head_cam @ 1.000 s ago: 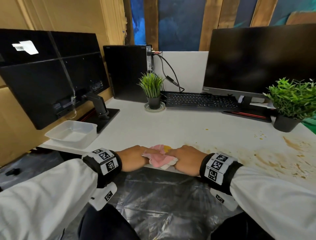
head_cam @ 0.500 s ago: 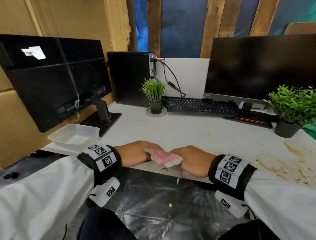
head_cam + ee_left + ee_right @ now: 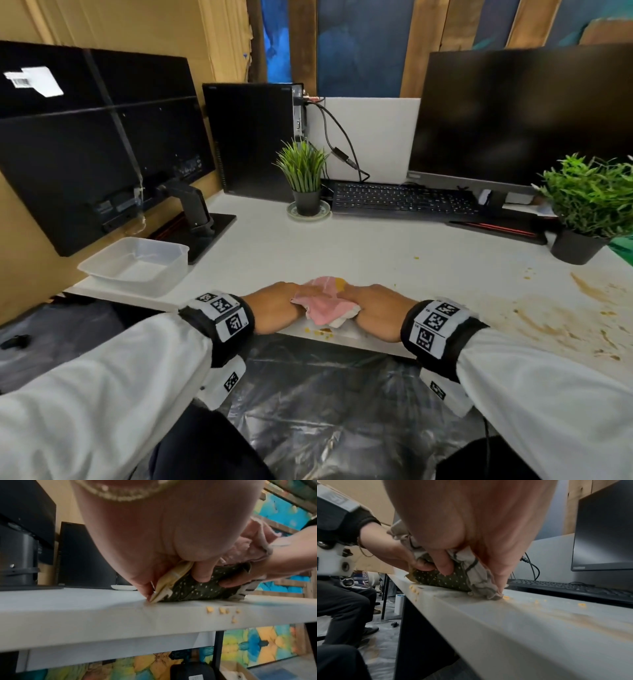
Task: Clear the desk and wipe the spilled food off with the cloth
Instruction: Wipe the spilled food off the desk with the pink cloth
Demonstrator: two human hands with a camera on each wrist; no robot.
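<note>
The cloth (image 3: pixel 325 305), pink on top and dark with small pale dots on its underside, lies bunched on the white desk (image 3: pixel 359 253) at the near edge, about in the middle of it. The left hand (image 3: pixel 274 308) grasps its left side with curled fingers, and the right hand (image 3: pixel 378 310) grasps its right side in the same way; both press it down on the desk top. A few yellow crumbs (image 3: pixel 320 331) lie on the very edge, just in front of the cloth. Brown smears of food (image 3: pixel 555 318) cover the near right corner of the desk. At the near left corner stands a clear plastic container (image 3: pixel 135 265), just beside the foot of a black monitor (image 3: pixel 96 137) seen from behind. Along the far edge stand a black computer case (image 3: pixel 250 137), a small potted plant (image 3: pixel 303 174) on a saucer, a black keyboard (image 3: pixel 404 200) and a second monitor (image 3: pixel 527 116). A bigger potted plant (image 3: pixel 589 205) stands at the right edge. Behind the desk there are cardboard sheets, wooden boards and blue painted panels. Plastic sheet (image 3: pixel 325 404) covers the floor under the desk.
</note>
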